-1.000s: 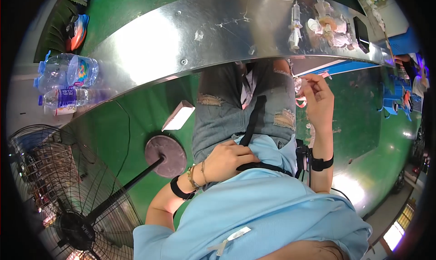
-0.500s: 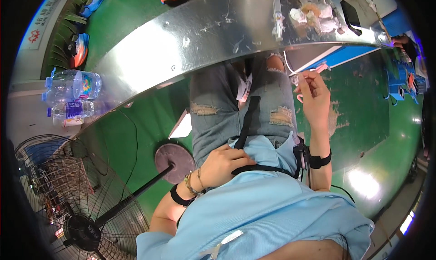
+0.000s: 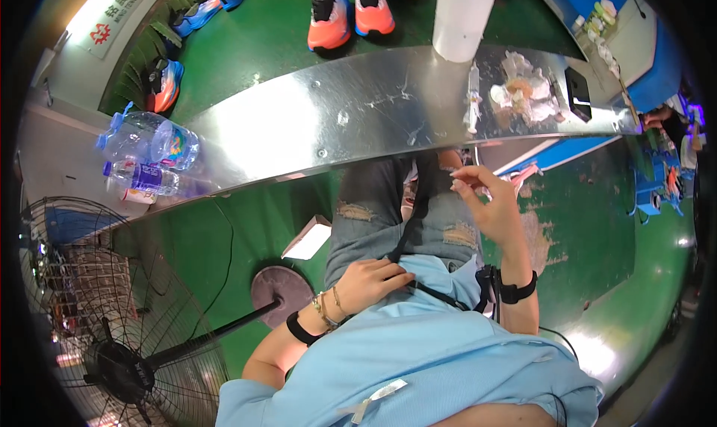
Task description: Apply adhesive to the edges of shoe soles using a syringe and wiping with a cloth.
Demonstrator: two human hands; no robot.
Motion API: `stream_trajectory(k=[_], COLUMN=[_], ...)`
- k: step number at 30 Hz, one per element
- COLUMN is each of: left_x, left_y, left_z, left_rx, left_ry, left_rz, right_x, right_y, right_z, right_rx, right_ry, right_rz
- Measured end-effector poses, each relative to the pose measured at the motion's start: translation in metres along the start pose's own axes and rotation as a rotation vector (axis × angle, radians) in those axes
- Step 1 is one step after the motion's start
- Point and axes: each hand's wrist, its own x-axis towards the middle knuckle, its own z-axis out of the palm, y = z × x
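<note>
My left hand (image 3: 373, 284) rests at my lap, its fingers bent over a black strap (image 3: 417, 225) that crosses my jeans and light blue shirt. Its fingertips hold the strap against the cloth. In front of my right thigh, my right hand (image 3: 489, 203) is raised below the metal edge of the bench (image 3: 276, 128). Thumb and forefinger meet in a pinch, and whatever lies between them is too small to make out. Beyond this hand, a syringe-like clear tube (image 3: 473, 98) lies on the metal edge next to a crumpled white wrapping (image 3: 525, 91).
A white cylindrical container (image 3: 463, 20) and a dark phone (image 3: 577, 95) stand or lie on the bench. Orange sneakers (image 3: 328, 20) sit on its green surface. Plastic bottles (image 3: 168, 145) are at the left. A floor fan (image 3: 119, 371) stands near my left arm.
The view has tilted up, showing more of the sneakers and container. My right hand has shifted slightly left relative to my legs, its pinch turned leftward. My left hand stays at the strap.
</note>
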Motion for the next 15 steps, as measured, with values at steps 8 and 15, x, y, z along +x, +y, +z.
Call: stream_trajectory(k=[8, 15], left_x=[0.036, 0.04], left_y=[0.011, -0.024], left_z=[-0.025, -0.044], left_rx=[-1.034, -0.847], left_ry=[-0.248, -0.1], left_rz=[0.071, -0.271], right_x=[0.038, 0.092], right_y=[0.004, 0.039], right_z=[-0.016, -0.015], right_rx=[-0.155, -0.813], right_ry=[0.067, 0.019], right_rz=[-0.006, -0.219])
